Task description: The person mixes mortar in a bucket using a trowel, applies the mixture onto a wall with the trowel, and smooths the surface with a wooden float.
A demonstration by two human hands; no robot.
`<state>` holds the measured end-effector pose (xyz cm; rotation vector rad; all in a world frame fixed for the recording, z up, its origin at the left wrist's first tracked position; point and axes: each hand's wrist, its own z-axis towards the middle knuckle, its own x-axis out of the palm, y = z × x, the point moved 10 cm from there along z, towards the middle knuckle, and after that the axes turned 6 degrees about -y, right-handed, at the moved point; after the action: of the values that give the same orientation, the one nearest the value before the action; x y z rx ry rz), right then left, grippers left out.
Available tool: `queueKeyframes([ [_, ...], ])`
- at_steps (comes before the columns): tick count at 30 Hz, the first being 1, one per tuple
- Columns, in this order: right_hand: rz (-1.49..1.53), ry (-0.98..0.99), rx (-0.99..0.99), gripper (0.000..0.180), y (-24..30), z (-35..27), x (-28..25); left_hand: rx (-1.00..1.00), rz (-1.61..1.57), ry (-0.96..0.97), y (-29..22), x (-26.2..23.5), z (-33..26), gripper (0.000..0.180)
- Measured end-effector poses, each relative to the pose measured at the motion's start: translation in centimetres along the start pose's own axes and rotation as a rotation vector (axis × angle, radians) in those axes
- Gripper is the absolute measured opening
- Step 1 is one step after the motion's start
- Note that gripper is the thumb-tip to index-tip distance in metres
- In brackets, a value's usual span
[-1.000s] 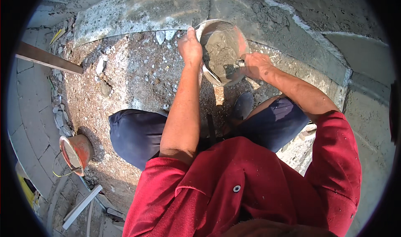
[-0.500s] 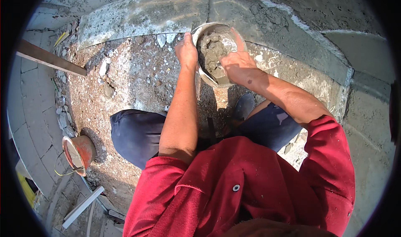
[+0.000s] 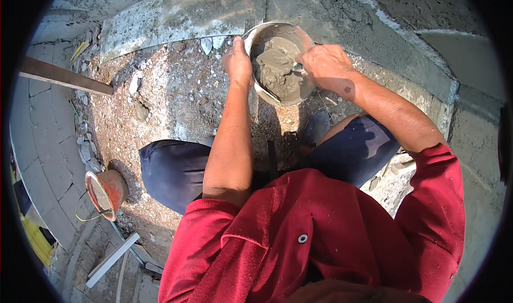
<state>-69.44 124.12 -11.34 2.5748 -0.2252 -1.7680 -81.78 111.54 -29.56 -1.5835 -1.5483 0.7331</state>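
Note:
In front of me a bucket (image 3: 258, 87) of wet grey mortar (image 3: 275, 63) stands tilted toward me. My left hand (image 3: 238, 64) is closed on the bucket's left rim, thumb pointing up. Over the right rim, my right hand (image 3: 327, 68) is wrapped round the handle of a trowel (image 3: 297, 67). Only a short metal part of the trowel shows; its blade is hidden in the mortar.
A concrete slab edge (image 3: 181, 20) curves behind the bucket. Rubble covers the ground. At left, a wooden beam (image 3: 67, 76) juts in above an orange bucket (image 3: 109, 188) lying tipped. A white strip (image 3: 112, 260) lies at lower left.
My right hand has moved right and up, from inside the bucket to above its right rim. The mortar has been turned over and looks smoother. My left hand keeps its grip.

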Motion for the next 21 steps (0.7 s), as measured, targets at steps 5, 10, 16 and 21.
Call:
queueKeyframes([
  [5,-0.527,-0.178,0.025,0.017,-1.7,3.4,-4.9,0.038,0.097,0.02,-0.2,1.2,0.1,0.046],
  [10,-0.659,-0.13,-0.306,0.009,4.5,2.8,-5.1,0.079,0.053,0.02,-0.8,0.5,-0.5,0.049],
  [16,-0.695,-0.289,-0.323,0.011,-2.6,4.9,-6.1,-0.005,-0.021,0.033,-0.1,1.0,0.6,0.05],
  [21,-0.325,0.074,0.123,0.013,-7.9,1.5,4.0,0.073,0.118,0.005,-1.8,2.0,-0.7,0.05],
])
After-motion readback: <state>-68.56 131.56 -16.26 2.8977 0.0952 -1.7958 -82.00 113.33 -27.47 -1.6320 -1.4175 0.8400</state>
